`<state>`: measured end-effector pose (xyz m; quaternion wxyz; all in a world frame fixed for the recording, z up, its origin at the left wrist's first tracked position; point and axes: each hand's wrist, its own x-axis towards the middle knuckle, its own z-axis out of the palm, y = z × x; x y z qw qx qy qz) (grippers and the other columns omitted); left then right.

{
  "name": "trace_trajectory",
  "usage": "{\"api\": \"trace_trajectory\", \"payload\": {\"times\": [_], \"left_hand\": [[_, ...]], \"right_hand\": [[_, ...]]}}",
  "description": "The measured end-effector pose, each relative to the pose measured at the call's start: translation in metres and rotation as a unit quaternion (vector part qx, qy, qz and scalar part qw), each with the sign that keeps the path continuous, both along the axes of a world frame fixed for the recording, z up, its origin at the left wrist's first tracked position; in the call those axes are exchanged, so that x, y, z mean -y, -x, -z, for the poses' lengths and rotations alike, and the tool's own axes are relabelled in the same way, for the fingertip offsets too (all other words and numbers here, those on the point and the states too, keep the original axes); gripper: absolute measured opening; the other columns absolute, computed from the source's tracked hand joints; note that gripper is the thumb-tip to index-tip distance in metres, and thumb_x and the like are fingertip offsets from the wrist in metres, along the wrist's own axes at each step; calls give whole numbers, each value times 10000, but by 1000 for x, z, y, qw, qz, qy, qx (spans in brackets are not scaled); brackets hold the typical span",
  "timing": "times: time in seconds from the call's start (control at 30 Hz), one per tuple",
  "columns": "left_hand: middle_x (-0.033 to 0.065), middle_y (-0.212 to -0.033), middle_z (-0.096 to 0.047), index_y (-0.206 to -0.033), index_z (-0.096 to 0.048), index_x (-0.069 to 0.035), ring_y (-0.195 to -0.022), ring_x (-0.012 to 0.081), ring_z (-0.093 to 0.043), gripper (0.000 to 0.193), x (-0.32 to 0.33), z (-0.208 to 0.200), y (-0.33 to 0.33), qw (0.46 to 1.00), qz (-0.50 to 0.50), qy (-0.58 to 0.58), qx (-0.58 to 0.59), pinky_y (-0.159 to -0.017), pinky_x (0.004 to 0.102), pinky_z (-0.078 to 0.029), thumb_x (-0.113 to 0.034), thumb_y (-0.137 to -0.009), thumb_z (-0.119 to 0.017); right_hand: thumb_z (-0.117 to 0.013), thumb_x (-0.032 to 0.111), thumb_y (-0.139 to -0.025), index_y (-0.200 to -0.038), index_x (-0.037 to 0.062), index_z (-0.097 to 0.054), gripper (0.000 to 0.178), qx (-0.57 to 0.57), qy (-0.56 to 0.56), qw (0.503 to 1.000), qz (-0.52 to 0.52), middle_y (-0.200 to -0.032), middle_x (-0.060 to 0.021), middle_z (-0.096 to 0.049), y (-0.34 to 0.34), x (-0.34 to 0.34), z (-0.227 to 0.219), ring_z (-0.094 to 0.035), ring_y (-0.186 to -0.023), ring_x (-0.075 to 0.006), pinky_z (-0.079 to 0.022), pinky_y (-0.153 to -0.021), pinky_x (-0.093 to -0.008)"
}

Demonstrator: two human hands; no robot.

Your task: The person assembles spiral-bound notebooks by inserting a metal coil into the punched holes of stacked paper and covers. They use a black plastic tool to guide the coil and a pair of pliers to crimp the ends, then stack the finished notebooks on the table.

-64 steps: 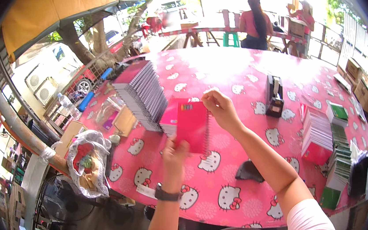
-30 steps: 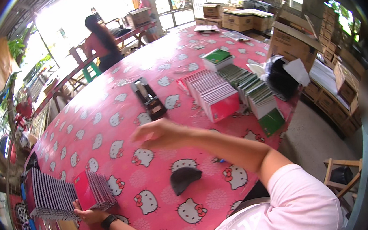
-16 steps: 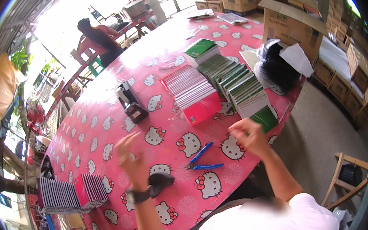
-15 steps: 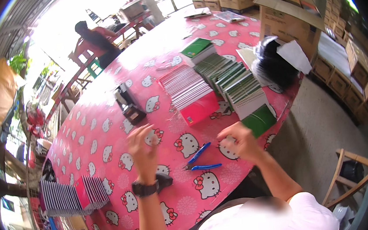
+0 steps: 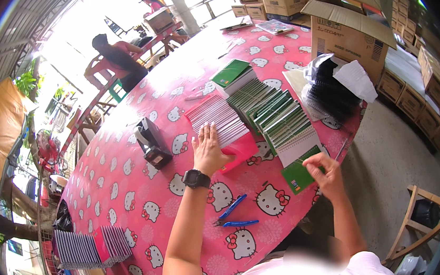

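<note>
My left hand (image 5: 211, 151), with a black watch on its wrist, lies spread over the near end of a row of pink-covered notebooks (image 5: 218, 117). Its fingers are extended across the page edges and the thumb points toward the pink cover. Beside that row, to the right, runs a row of green spiral notebooks (image 5: 282, 123). The nearest green notebook (image 5: 300, 176) lies flat at its near end. Over its right edge is my right hand (image 5: 327, 174), fingers curled and thumb against the index finger; whether anything is pinched there is hidden.
Blue-handled pliers (image 5: 233, 209) lie near me. A black tape dispenser (image 5: 153, 145) stands left of the rows. More notebooks (image 5: 90, 246) sit at the left table edge. Black packing material (image 5: 330, 97) and an open carton (image 5: 349, 37) are at right. A person (image 5: 117, 62) sits beyond.
My left hand has moved right and forward onto the pink notebooks. My right hand has shifted right and nearer to me, to the green notebook's edge. The whole view has shifted slightly.
</note>
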<state>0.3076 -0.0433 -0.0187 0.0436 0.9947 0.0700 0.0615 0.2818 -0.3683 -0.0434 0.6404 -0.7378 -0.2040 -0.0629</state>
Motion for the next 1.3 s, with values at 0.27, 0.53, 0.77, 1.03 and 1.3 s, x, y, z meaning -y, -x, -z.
{"api": "trace_trajectory", "payload": {"times": [0.27, 0.53, 0.77, 1.03, 1.3], "left_hand": [[174, -1447, -336, -1416, -319, -17, -1349, 340, -299, 1043, 5, 17, 17, 995, 19, -50, 86, -1081, 527, -255, -429, -593, -808], [184, -1467, -271, -1455, -230, -43, -1376, 342, -239, 1213, -17, 14, 13, 992, -1, 55, 116, -1103, 485, -261, -457, -512, -871], [202, -1513, -161, -1480, 52, -5, -1383, 291, -226, 1305, -53, 64, 25, 785, 24, 604, 131, -1105, 377, -302, -138, -582, -886], [115, -1268, -501, -1447, -149, -19, -1152, 196, -519, 1058, -53, 71, 28, 725, 43, 680, 105, -946, 313, -464, -14, -632, -823], [83, -1185, -557, -1364, -312, -28, -1080, 175, -557, 865, -55, 67, 34, 735, 36, 661, 145, -912, 301, -468, 13, -642, -786]], "right_hand": [[-641, 15, -803, -938, 39, -658, 138, 84, -9, 988, -128, -888, -65, -662, 15, -77, 11, -603, -787, -176, -489, -704, -283], [-715, 344, -789, -1358, -60, -368, 779, -9, 62, 997, -35, -1399, -276, -378, -55, -158, 9, -365, -1318, -367, -281, -1101, -409], [-792, 407, -717, -1431, -64, -204, 1038, -87, 34, 990, -103, -1409, -307, -357, -95, -186, 16, -344, -1337, -389, -291, -1104, -404], [-754, 535, -720, -1446, -26, -244, 1050, -69, -7, 990, -119, -1444, -242, -338, -87, -204, 35, -326, -1351, -310, -258, -1107, -390], [-704, 578, -755, -1464, 0, -211, 1039, -114, -75, 977, -161, -1474, -232, -293, -89, -200, 42, -263, -1384, -316, -216, -1122, -398]]}}
